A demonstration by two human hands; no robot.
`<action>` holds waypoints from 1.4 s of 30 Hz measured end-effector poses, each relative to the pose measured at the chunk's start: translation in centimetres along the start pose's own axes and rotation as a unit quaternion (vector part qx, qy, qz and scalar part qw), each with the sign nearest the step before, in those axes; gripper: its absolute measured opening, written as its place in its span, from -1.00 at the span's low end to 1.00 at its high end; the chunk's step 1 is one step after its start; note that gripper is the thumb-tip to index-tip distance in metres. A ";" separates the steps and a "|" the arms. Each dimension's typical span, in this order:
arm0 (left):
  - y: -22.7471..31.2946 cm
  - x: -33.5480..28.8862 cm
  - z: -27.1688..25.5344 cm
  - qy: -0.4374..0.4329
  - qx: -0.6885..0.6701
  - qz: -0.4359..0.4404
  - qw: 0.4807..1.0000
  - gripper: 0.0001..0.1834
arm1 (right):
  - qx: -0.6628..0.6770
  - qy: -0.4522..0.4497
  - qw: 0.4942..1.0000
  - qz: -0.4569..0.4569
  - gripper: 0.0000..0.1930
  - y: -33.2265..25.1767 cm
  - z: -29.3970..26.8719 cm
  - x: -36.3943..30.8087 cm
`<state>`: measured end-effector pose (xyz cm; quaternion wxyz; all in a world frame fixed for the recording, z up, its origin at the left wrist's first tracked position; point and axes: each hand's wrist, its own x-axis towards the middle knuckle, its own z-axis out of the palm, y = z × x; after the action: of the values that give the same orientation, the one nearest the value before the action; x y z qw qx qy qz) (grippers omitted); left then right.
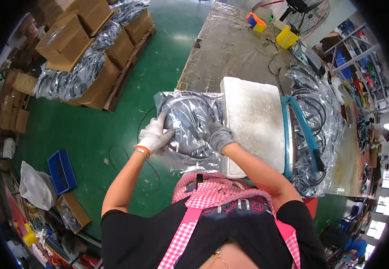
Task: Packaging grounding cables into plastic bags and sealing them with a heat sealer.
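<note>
A clear plastic bag (187,121) with a coil of black cable inside is held between my hands, in front of my apron. My left hand (153,135), in a white knit glove, grips its left side with the thumb across the film. My right hand (220,135), in a greyed glove, holds the right side; its fingertips are partly hidden by shiny plastic. Just right of the bag lies a white foam block (252,121), its top scuffed and dirty. Against the block's right side stands a teal hand-lever bag sealer (303,130) with a black-ended arm.
Several bagged cable coils (320,103) are heaped beyond the sealer. The worktable (230,49) stretches away, carrying a tape roll (256,22), a yellow box (287,36) and a fan (306,13). Left on the green floor stand cartons (98,85) on a pallet and a blue crate (62,171).
</note>
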<state>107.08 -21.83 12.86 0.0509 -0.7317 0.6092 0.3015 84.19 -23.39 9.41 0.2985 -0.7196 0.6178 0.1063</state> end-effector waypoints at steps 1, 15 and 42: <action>0.2 -0.5 -1.0 -0.029 0.012 0.001 1.000 -0.24 | 0.000 -0.002 1.000 -0.005 -0.14 0.0 0.2 -0.1; 8.6 1.6 7.0 0.226 0.065 0.411 0.881 -0.32 | 0.379 0.102 0.914 -0.102 -0.36 4.7 5.7 -4.0; 28.8 -0.5 6.2 0.196 -0.113 0.390 0.893 -0.68 | 0.007 0.582 0.803 -0.133 -0.72 35.5 -30.8 -9.1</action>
<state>78.14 -25.99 16.51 -0.2741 -0.4804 0.8049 0.2147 41.75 -35.20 28.23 -0.1003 -0.7190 0.5748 -0.3775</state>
